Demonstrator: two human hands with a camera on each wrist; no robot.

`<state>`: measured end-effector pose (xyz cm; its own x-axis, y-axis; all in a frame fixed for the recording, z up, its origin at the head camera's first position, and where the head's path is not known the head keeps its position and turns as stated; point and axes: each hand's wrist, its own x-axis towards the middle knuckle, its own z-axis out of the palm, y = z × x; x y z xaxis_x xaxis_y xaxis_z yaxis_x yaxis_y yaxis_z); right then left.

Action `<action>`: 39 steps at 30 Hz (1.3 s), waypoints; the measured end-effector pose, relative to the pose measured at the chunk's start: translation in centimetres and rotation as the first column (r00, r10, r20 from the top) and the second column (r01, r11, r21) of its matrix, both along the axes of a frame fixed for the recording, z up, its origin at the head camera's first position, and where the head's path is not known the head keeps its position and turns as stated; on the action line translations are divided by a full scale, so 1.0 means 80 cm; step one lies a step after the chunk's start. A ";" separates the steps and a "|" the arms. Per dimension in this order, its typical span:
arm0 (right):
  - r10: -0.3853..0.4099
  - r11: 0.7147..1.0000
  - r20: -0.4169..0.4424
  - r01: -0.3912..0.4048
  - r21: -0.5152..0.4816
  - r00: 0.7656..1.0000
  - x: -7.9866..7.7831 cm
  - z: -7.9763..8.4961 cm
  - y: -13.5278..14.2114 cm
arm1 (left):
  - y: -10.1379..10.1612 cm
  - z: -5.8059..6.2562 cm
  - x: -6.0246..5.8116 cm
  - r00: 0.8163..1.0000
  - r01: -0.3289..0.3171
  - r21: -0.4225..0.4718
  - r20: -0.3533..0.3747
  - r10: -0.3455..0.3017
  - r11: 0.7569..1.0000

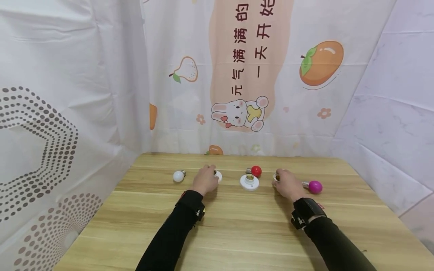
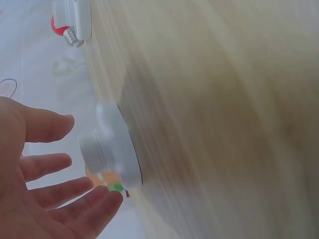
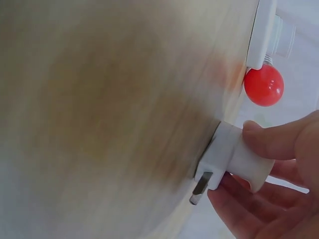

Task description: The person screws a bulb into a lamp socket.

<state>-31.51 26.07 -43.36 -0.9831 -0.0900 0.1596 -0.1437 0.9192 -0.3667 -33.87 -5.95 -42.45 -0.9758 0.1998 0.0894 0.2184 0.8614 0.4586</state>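
Observation:
My left hand [image 1: 205,181] is beside the left white lamp holder [image 2: 119,149]. In the left wrist view its thumb and fingers are spread loosely around the socket, with a gap at the thumb. My right hand [image 1: 288,183] grips the raised neck of the right lamp holder [image 3: 251,167], thumb on one side and fingers on the other. That holder's base is on the table, and a small metal tab [image 3: 201,188] sticks out from it. Between the hands a third lamp holder [image 1: 249,183] stands upright, its brass-coloured socket facing up.
A red bulb [image 1: 256,171] lies just behind the middle holder. To the left of my left hand is a white bulb [image 1: 178,176]; right of my right hand is a magenta bulb [image 1: 315,187]. The wooden table [image 1: 230,233] ends at a printed curtain [image 1: 183,124].

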 end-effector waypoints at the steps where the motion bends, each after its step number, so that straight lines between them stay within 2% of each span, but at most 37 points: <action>1: 0.001 1.000 0.004 -0.001 0.002 1.000 0.000 0.000 0.000 | -0.002 0.001 0.000 1.000 -0.006 0.004 0.002 0.006 1.000; 5: 0.003 1.000 0.025 -0.003 0.008 1.000 0.000 0.003 -0.001 | -0.013 0.004 -0.003 0.999 -0.029 -0.004 -0.019 0.029 1.000; 12: 0.003 1.000 0.023 -0.003 0.020 1.000 0.001 0.003 -0.001 | -0.041 0.011 -0.010 0.992 -0.058 -0.030 -0.110 0.054 0.998; 19: 0.011 1.000 0.025 -0.011 0.025 1.000 0.001 0.005 -0.001 | -0.071 0.012 -0.016 0.983 -0.144 -0.124 -0.135 0.127 0.982; 25: 0.020 0.999 0.029 -0.021 0.039 0.999 0.000 0.006 -0.004 | -0.096 0.006 -0.021 0.979 -0.197 -0.175 -0.094 0.183 0.965; 32: 0.030 0.998 0.024 -0.031 0.049 0.999 0.000 0.006 -0.003 | -0.116 -0.001 -0.016 0.982 -0.190 -0.200 -0.041 0.185 0.961; 39: 0.029 0.998 0.024 -0.030 0.046 0.999 0.000 0.007 -0.002 | -0.122 -0.010 -0.015 0.979 -0.192 -0.163 0.032 0.199 0.968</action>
